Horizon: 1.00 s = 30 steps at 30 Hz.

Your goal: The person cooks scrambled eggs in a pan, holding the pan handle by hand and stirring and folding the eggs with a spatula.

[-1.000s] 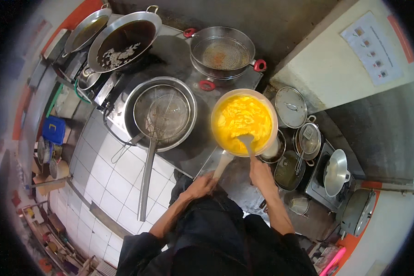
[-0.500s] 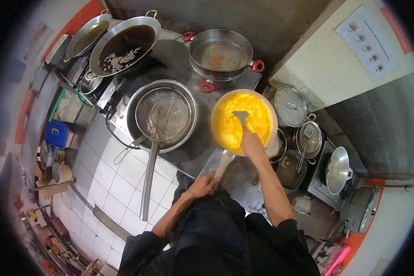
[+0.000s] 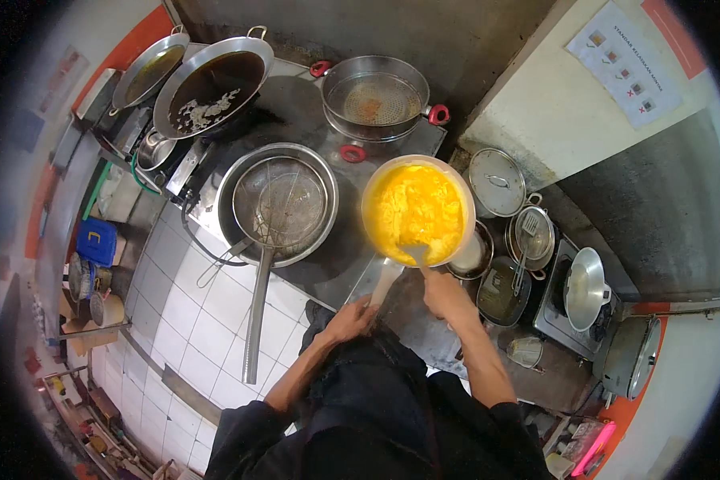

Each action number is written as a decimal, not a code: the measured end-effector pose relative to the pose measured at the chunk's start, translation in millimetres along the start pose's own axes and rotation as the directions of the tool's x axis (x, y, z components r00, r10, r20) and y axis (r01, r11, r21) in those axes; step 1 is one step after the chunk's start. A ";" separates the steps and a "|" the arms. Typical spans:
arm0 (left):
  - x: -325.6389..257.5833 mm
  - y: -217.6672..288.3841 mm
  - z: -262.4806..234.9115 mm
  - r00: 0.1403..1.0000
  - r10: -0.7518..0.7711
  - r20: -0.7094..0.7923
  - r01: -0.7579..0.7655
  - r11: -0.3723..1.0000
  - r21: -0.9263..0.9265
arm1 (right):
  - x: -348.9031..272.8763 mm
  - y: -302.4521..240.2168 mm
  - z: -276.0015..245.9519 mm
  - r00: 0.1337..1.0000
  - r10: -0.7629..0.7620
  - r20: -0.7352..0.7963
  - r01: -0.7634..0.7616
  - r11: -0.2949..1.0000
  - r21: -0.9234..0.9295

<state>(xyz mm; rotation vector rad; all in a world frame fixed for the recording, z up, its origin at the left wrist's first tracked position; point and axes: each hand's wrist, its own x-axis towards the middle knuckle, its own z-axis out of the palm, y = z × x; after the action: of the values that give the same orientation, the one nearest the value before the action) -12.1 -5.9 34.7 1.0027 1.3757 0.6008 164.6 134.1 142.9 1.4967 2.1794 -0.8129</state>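
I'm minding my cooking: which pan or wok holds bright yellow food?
The pale-rimmed pan, its handle in your left hand and your right hand's spatula dipping in. The large wok holds brown liquid, the smaller wok beside it olive.

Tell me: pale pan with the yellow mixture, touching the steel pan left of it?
Apart. The head view shows a strip of dark counter between the rims of the pale pan and the steel pan.
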 end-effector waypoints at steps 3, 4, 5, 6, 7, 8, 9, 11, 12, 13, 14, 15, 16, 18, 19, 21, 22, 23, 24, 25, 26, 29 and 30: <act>0.5 -7.9 0.9 0.999 0.011 -0.040 -0.009 0.999 0.037 | -2.9 12.9 -5.3 0.999 0.051 -0.017 -0.050 0.997 0.065; 1.0 -12.0 2.5 0.999 0.009 -0.044 -0.007 0.999 0.035 | 0.7 15.8 -4.7 0.997 0.055 -0.054 -0.052 0.997 0.056; 1.6 -12.4 3.5 0.997 0.043 -0.059 -0.040 0.998 0.038 | 5.0 18.8 -4.1 0.994 0.062 -0.093 -0.058 0.997 0.049; 1.7 -13.1 3.9 0.994 0.075 -0.075 -0.073 0.997 0.041 | 11.4 20.4 -4.6 0.994 0.061 -0.092 -0.057 0.997 0.049; 1.2 -14.1 3.8 0.994 0.074 -0.077 -0.071 0.997 0.041 | 20.4 21.2 -6.1 0.990 0.071 -0.123 -0.063 0.996 0.068; -0.5 -6.0 2.0 0.999 0.030 -0.036 -0.030 1.000 -0.004 | 30.6 24.1 -5.9 0.984 0.088 -0.154 -0.075 0.993 0.092; -1.6 0.0 0.8 1.000 -0.010 0.004 0.010 0.999 -0.047 | 41.8 27.2 -5.0 0.984 0.090 -0.156 -0.076 0.993 0.094; -3.1 1.6 0.3 1.000 -0.014 0.000 0.014 0.998 -0.056 | 67.2 32.5 -0.7 0.957 0.006 -0.289 0.032 0.991 0.127; -3.1 2.5 0.7 1.000 -0.016 0.002 0.016 0.998 -0.065 | 78.6 32.6 -1.4 0.957 0.006 -0.292 0.032 0.991 0.128; -2.5 3.0 1.5 1.000 -0.014 0.003 0.014 0.998 -0.062 | 90.1 31.3 -1.6 0.950 0.018 -0.312 0.025 0.990 0.136; -2.7 2.1 1.8 1.000 -0.013 -0.004 0.012 0.998 -0.062 | 95.6 25.7 -2.1 0.944 0.028 -0.330 0.021 0.989 0.143; -2.4 1.8 2.1 1.000 -0.010 -0.010 0.010 0.998 -0.060 | 97.8 21.2 -1.1 0.943 0.029 -0.332 0.020 0.989 0.146; -1.3 2.1 2.8 1.000 -0.009 -0.007 0.008 0.998 -0.057 | 99.3 16.4 0.6 0.948 0.028 -0.316 0.023 0.987 0.156; -0.4 1.7 1.6 1.000 -0.014 -0.020 0.015 1.000 0.025 | 98.0 0.1 4.5 0.954 0.020 -0.300 0.032 0.985 0.169; -0.3 1.4 1.1 1.000 -0.013 -0.018 0.013 0.999 0.030 | 92.7 -5.8 8.1 0.967 0.004 -0.256 0.035 0.989 0.147; -1.6 0.5 1.4 0.999 0.048 -0.025 -0.048 0.999 -0.015 | 81.4 -6.5 17.9 0.977 -0.013 -0.212 0.040 0.991 0.124; -1.5 0.9 0.6 0.999 0.048 -0.025 -0.048 0.999 -0.013 | 74.8 -3.8 26.5 0.967 -0.076 -0.244 0.106 0.988 0.113; -1.7 4.4 -0.3 1.000 0.017 0.004 -0.017 0.999 -0.028 | 66.6 -0.6 33.3 0.951 -0.135 -0.277 0.168 0.981 0.099; -2.3 5.1 -1.0 0.999 -0.017 0.030 0.018 0.999 -0.043 | 56.5 0.9 38.2 0.951 -0.134 -0.278 0.167 0.981 0.101; -2.7 4.5 -1.0 0.999 -0.017 0.031 0.019 0.999 -0.042 | 44.9 3.8 41.5 0.946 -0.154 -0.286 0.186 0.978 0.090; -3.6 4.8 -0.7 1.000 -0.006 0.022 0.007 0.999 -0.037 | 32.9 5.5 39.5 0.939 -0.174 -0.296 0.205 0.976 0.078; -4.3 9.2 0.0 1.000 -0.005 0.018 0.005 1.000 -0.025 | -1.9 10.8 16.8 0.992 -0.090 -0.091 0.107 0.975 0.197; -4.7 11.2 -1.3 1.000 -0.016 0.014 0.016 1.000 -0.017 | -5.4 21.1 19.9 0.991 -0.093 -0.093 0.110 0.974 0.198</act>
<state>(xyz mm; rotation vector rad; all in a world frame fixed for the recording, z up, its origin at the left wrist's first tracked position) -11.8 -4.1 46.8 0.9796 1.3625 0.5918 185.8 123.0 125.7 1.5490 2.3089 -1.0522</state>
